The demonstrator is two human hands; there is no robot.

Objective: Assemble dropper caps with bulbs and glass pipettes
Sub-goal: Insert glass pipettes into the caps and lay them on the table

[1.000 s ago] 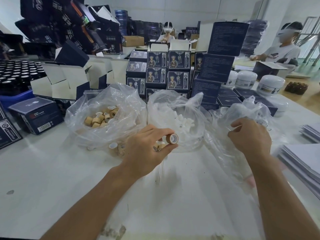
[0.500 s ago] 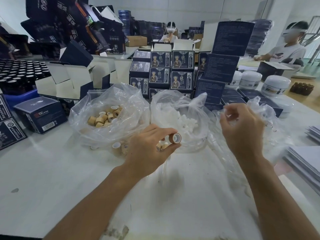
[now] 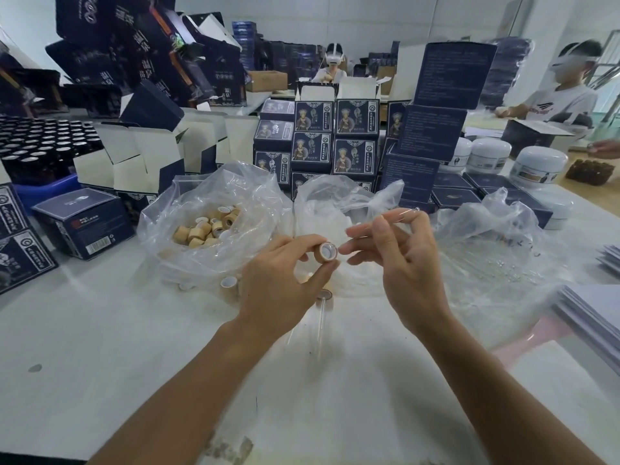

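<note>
Fingers of left hand (image 3: pixel 278 283) pinch tan cap (image 3: pixel 327 252); right hand (image 3: pixel 399 260) fingers pinch thin glass pipette (image 3: pixel 404 213).

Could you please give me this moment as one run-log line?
left hand: pinches tan cylindrical cap | right hand: pinches thin clear glass pipette | pipette beside cap, not yet inserted

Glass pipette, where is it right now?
Head view, right of centre: the glass pipette is pinched in the right hand, raised before the middle bag, just above and right of the tan cap held by the left hand.
</note>
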